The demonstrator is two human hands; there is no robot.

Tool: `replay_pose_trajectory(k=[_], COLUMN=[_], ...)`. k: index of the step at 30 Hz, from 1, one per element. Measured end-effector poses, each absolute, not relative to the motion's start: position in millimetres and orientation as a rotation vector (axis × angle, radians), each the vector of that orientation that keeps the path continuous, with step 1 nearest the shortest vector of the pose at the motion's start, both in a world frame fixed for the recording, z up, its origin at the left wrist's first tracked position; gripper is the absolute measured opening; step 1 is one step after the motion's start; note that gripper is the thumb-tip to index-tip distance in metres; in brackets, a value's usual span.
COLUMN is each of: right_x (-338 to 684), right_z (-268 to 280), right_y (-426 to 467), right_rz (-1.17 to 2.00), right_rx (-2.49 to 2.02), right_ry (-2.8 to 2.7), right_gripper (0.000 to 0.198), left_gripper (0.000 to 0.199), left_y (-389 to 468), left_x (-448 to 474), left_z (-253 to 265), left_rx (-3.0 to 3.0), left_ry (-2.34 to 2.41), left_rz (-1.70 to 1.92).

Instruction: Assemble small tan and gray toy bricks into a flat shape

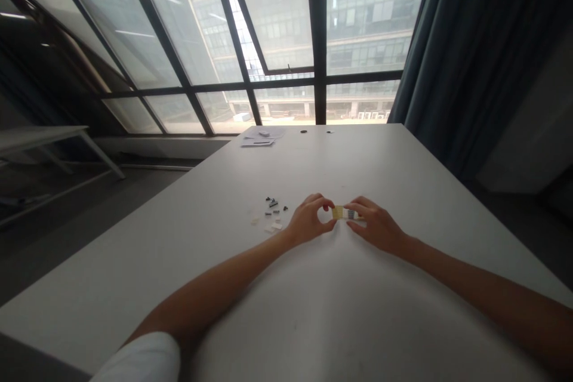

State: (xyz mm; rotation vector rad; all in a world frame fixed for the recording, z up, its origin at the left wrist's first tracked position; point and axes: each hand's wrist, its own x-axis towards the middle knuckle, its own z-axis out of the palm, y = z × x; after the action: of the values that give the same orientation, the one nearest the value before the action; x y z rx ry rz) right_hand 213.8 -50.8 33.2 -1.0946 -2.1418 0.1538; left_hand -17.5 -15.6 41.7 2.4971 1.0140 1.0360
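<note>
A small assembly of toy building bricks (337, 212), yellow at its left end and white and grey further right, is just above or on the white table between my hands. My left hand (312, 219) pinches the yellow end between thumb and curled fingers. My right hand (375, 224) has its fingers over the white and grey part, with the thumb on the near side. Those fingers partly hide the assembly's right end. Left of my left hand lie several loose dark grey bricks (273, 204) and several white pieces (276, 226), too small to make out closely.
The white table (215, 256) stretches away toward large windows (282, 24). Papers (258, 142) lie at its far left, and two small round fittings (304, 131) sit near the far edge. A dark blue curtain (452, 59) hangs at right. Another table (40, 134) stands at left.
</note>
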Motion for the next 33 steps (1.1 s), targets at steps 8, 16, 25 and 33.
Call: replay_pose_trajectory(k=[8,16,25,33], right_x=[205,202,199,200], right_z=[6,4,1,-1], right_y=[-55,-58,-60,-60], right_rz=[0.199,0.184,0.217,0.239], right_rx=[-1.053,-0.944,-0.905,-0.894], right_ry=[-2.056,-1.999,-1.926,-1.936], right_gripper=[0.03,0.032,0.033,0.033], left_gripper=[0.024,0.027,0.027,0.028], left_y=[-22,-26,-25,-22], left_x=[-9,-13,-14,-15], left_z=[21,19,18,17], left_rx=[2.512,2.522,2.497,2.529], left_ry=[0.942,0.884,0.855,0.769], left_rz=[1.031,1.061,1.135,1.136])
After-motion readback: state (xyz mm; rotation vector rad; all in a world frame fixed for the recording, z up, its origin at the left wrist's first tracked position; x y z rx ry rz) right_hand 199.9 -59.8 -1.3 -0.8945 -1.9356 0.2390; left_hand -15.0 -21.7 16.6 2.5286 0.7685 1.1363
